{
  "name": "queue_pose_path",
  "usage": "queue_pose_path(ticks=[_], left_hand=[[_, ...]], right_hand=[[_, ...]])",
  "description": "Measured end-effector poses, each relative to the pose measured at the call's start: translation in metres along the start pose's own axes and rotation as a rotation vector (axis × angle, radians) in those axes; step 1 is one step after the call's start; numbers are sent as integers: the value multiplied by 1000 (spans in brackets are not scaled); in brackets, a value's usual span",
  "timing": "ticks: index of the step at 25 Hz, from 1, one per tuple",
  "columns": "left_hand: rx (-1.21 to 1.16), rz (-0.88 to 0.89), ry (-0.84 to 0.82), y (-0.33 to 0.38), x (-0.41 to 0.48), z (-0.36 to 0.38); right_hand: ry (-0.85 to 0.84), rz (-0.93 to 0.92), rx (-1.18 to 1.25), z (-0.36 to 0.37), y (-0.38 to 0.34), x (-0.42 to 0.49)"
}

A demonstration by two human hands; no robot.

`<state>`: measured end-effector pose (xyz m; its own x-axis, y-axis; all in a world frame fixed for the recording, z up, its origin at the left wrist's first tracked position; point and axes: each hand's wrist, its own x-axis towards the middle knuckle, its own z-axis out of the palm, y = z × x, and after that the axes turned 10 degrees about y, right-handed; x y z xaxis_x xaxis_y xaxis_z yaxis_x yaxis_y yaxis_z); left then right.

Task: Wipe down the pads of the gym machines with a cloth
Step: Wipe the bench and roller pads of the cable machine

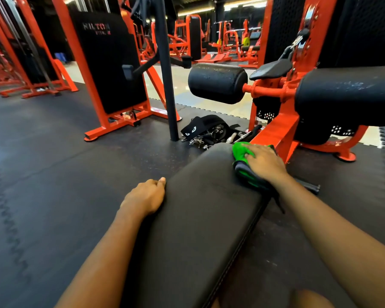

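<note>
While L hand (146,197) grips bench pad (198,218) edge w/ curled fingers, R hand (265,162) presses green cloth (240,152) flat-fingered.

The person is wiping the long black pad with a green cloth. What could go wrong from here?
1. The cloth lies at the far right corner of the pad, partly over its edge. Another push by the right hand could slide it off, perhaps into the straps and metal clips lying just beyond.
2. The orange frame stands close beside that hand, so a fast stroke might knock the knuckles against it.
</note>
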<state>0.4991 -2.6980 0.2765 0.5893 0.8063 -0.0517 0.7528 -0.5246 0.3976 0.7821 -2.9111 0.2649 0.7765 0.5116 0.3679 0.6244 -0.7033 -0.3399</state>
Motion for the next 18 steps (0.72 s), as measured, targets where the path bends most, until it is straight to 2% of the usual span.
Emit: queue_pose_path(ticks=[2, 4, 7, 10, 14, 18], left_hand=[[-2, 24, 27, 0, 0, 4], [-8, 18, 39, 1, -1, 6], [-7, 7, 38, 3, -5, 4], [34, 19, 64, 8, -15, -1], [13, 5, -43, 1, -13, -11], [-49, -57, -173, -30, -15, -22]], right_hand=[[-81, 101, -1, 4, -12, 35], [-180, 97, 10, 8, -34, 58], [-216, -78, 69, 14, -77, 57], [-293, -292, 142, 15, -122, 12], [-238, -502, 245, -5, -122, -69], [-119, -403, 239, -25, -63, -99]])
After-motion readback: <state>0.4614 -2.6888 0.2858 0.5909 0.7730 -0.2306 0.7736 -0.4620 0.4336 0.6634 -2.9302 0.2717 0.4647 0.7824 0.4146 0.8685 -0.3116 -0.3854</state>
